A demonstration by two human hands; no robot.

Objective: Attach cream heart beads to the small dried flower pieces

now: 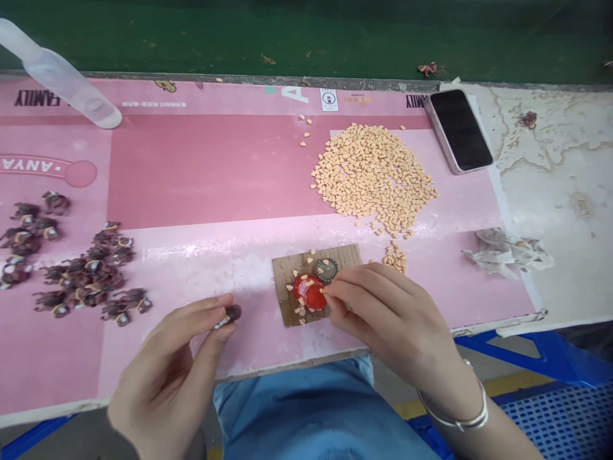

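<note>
My left hand (172,361) pinches a small dark brown figurine (233,314) between thumb and fingertips. My right hand (387,313) sits over a square of brown cardboard (287,300), its fingertips closed on a tiny peach-coloured flake at the edge of a glossy red disc (309,292). Loose flakes lie on and around that disc. A serrated metal bottle cap (326,269) sits beside it, partly behind my right fingers. Above them lies a large heap of peach flakes (373,172), with a smaller heap (395,259) close to the cardboard.
Several brown figurines (90,278) lie grouped on the pink printed mat (201,172) at the left. A phone (460,131) lies at the mat's far right corner, a plastic bottle (57,73) at far left, and crumpled grey cloth (505,252) to the right.
</note>
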